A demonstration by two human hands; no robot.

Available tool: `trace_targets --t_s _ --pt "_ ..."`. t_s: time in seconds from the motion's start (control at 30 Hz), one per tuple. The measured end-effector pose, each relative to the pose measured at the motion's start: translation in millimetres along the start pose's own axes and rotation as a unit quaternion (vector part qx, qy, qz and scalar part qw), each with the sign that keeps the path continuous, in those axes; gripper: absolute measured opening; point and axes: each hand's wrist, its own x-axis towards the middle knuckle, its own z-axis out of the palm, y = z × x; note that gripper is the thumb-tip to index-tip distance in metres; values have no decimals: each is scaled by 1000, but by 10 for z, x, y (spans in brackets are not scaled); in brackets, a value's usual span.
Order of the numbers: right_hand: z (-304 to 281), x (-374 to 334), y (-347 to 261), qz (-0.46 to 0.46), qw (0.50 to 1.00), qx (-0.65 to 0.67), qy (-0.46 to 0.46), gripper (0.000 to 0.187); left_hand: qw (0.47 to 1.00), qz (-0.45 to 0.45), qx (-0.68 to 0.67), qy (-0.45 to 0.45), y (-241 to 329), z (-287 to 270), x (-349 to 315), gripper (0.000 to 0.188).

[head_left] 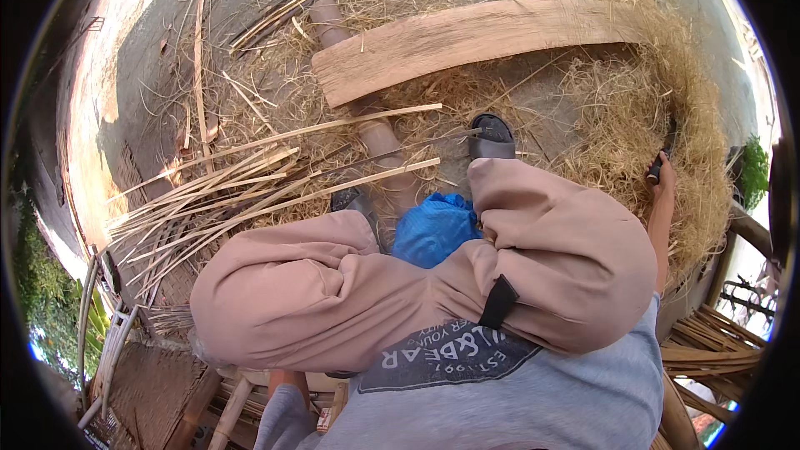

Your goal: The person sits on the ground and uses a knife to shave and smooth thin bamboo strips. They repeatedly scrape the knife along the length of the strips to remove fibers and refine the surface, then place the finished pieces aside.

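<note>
My right hand (664, 173) is out at the far right, beside my right knee, its fingers closed round the black handle of a knife (654, 169). The dark blade points away from me over a heap of shavings (617, 117) and is partly lost against it. Of my left arm only a short stretch (287, 378) shows, low beside my left thigh; the hand itself is hidden. Nearest to my left leg lies a bundle of thin split strips (208, 200), pale and long. A few strips reach across toward my feet.
A wide wooden plank (467, 37) lies across the far side, over a brown log or pipe (379, 137). A blue plastic bag (433, 229) sits between my legs. Dark sandals (492, 135) are on my feet. More strips are stacked at the lower right (717, 346).
</note>
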Motion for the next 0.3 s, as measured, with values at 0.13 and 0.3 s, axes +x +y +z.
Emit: trace_targets --t_s 0.13,0.3 --pt "699 -177 130 -34 999 4 -27 31 998 54 -17 -38 -1291 486 21 51" --pt "1176 -602 215 -48 985 125 -111 35 951 290 111 0 -1121 1248 653 54"
